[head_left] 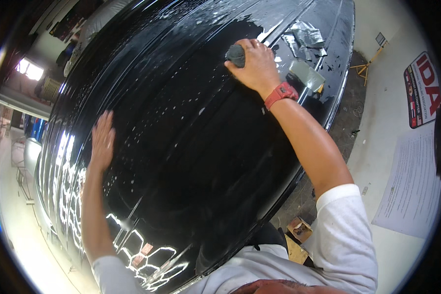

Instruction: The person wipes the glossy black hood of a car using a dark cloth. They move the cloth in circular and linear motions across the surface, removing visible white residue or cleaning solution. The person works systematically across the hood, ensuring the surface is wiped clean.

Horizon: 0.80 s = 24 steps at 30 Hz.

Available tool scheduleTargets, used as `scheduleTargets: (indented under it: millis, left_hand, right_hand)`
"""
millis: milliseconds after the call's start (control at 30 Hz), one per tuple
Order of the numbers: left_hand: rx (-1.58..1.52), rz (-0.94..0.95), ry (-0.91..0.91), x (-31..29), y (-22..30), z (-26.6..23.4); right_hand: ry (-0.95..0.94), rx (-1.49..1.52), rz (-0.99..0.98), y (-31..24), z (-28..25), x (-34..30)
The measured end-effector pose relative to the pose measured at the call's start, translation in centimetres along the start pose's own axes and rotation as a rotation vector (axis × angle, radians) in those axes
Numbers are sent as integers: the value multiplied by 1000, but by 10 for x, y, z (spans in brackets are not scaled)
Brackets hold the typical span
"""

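Observation:
A large glossy black panel with long ridges (206,161), like a vehicle's bodywork, spreads out in front of me. Whitish droplets and wet patches lie across it. Toward its far right, my right hand (260,68) grips a dark grey round pad (235,56) against the surface, fingers curled over it. A red watch (281,95) is on that wrist. My left hand (103,139) is at the panel's left part, its fingers stretched out and holding nothing. Whether that palm presses on the panel or hovers just above it, I cannot tell.
Beyond my right hand, a crumpled silvery sheet (306,39) and a pale translucent block (306,75) rest on the panel. Past its right edge stand a yellow tripod (361,68) and a white wall (377,147) with a paper sheet (406,181). A small box (300,229) sits low at right.

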State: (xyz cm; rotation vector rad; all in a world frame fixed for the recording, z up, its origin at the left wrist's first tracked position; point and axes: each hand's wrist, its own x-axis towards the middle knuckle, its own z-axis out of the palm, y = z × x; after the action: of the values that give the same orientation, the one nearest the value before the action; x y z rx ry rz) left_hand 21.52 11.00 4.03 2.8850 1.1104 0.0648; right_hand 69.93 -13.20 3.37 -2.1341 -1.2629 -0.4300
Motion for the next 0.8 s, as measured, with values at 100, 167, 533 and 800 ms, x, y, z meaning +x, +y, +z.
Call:
scheduleTargets:
  millis: [100, 167, 533, 800]
  left_hand:
    - [68, 173, 61, 160, 80, 11]
    - [84, 113, 67, 239, 131, 15]
    - [-60, -26, -71, -44, 3, -23]
    - [-8, 499, 149, 216, 138, 14]
  right_hand:
    - [32, 15, -48, -7, -4, 3]
    - [17, 31, -57, -12, 1, 7]
    - [-12, 55, 6, -2, -6, 5]
    - [-8, 63, -24, -12, -1, 8]
